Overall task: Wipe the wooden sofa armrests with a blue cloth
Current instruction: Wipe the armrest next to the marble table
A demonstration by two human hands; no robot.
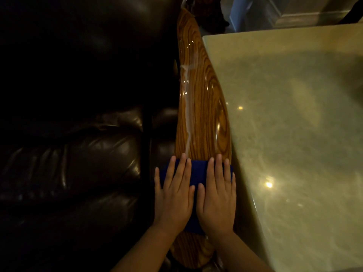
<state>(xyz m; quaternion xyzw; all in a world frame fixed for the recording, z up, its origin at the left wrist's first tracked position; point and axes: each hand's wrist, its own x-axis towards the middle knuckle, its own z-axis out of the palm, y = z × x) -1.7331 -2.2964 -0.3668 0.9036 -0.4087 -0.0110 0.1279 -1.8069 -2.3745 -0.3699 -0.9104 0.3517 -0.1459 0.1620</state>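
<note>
both hands lie flat, fingers extended, side by side on the blue cloth [198, 171], left hand [173, 195] and right hand [217, 195] pressing it onto the near part of the glossy wooden armrest [200, 107], between the dark leather sofa cushions [78, 163] and a pale stone table [294, 134]; a whitish streak [187, 107] runs along the wood ahead of the cloth.

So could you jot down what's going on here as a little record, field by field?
activity: wiping a wooden armrest
cloth: blue cloth, spread flat across the armrest's near part
left hand: flat, palm down on the cloth
right hand: flat on the cloth, beside the left
mark: whitish streak running along the wood ahead of the cloth
left of armrest: dark leather sofa cushions
right of armrest: pale stone tabletop
</note>
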